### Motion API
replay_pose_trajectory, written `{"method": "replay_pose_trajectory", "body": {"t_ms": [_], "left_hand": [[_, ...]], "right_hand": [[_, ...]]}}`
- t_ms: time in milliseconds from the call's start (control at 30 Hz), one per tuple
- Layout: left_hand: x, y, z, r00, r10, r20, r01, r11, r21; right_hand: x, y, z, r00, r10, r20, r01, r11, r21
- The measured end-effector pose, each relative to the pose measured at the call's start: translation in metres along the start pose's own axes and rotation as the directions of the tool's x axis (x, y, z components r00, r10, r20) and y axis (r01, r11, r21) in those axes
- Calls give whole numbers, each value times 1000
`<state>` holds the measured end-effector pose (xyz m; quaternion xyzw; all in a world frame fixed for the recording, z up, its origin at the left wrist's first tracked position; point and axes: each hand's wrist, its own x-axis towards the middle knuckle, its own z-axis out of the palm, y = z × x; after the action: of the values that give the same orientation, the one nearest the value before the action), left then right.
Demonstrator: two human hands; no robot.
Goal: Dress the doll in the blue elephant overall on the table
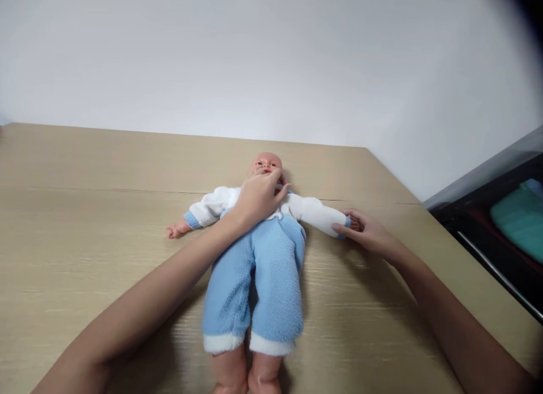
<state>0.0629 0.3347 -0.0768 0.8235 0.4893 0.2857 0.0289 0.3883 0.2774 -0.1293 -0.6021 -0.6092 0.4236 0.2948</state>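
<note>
A baby doll (258,269) lies on its back on the wooden table (85,241), head away from me, arms spread. It wears a white top with blue cuffs and blue fleece trousers with white hems. My left hand (258,197) rests on the doll's chest by the neck, fingers curled and pinching the collar of the top. My right hand (367,231) grips the cuff end of the doll's arm on the right, thumb on the white sleeve. The doll's other arm lies bare-handed on the table at the left.
A plain white wall (254,60) rises behind the table's far edge. To the right, past the table's edge, stands a dark open case or drawer (500,235) with a teal cloth (520,221) inside.
</note>
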Motion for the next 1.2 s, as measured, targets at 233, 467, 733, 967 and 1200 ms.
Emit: {"method": "replay_pose_trajectory", "body": {"t_ms": [233, 467, 733, 967, 1200], "left_hand": [[0, -5, 2, 999, 52, -10, -51, 992, 112], [-1, -3, -1, 987, 148, -56, -139, 979, 148], [-2, 9, -6, 955, 295, -21, -293, 934, -203], [-7, 17, -1, 922, 336, 194, -289, 928, -233], [-9, 9, 0, 863, 395, 314, -313, 907, -280]], "right_hand": [[-1, 2, 13, 972, -186, -141, 159, 971, -181], [-14, -21, 32, 672, -721, -170, 502, 612, -612], [-37, -33, 105, 921, -386, 41, 378, 916, 137], [-14, -42, 99, 947, -249, 201, 198, 950, 242], [2, -41, 97, 969, -146, 198, 23, 854, 519]]}}
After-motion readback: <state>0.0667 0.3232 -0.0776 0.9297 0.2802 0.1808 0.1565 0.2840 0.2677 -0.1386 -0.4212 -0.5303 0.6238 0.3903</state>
